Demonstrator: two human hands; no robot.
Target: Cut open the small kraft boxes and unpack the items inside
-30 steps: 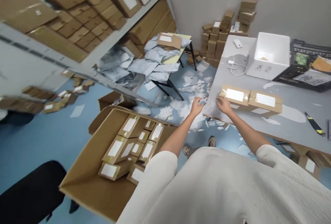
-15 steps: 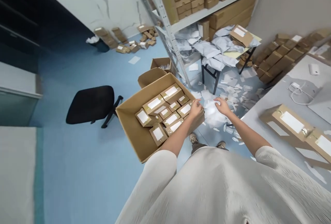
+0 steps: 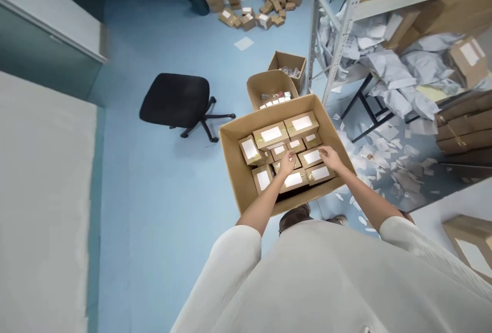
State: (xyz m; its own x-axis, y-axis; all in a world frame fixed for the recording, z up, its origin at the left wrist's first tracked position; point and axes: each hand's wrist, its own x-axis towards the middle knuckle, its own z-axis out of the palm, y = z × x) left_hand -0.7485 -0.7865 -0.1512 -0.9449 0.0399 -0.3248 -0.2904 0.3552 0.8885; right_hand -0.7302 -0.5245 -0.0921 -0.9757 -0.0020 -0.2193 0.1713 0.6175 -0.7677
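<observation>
A large open carton [image 3: 235,169] stands in front of me, holding several small brown boxes with white labels. My left hand [image 3: 286,164] hovers over the middle of it, fingers loosely curled and apart, near a labelled box [image 3: 293,179]. Over the carton's right part is my right hand [image 3: 330,159], its thumb and fingertips a little apart beside another labelled box [image 3: 310,157]. I see nothing held in either hand. Whether the fingertips touch the boxes I cannot tell.
Two smaller open cartons, one of them a box with clear contents [image 3: 286,59], stand behind. A black chair [image 3: 175,100] is at left. A metal shelf [image 3: 342,41] and a table with grey mailing bags [image 3: 392,69] stand at right. Paper scraps [image 3: 388,143] litter the floor.
My view has turned left, so the carton sits more centrally. My hands have come from its right edge and beyond to over the boxes inside.
</observation>
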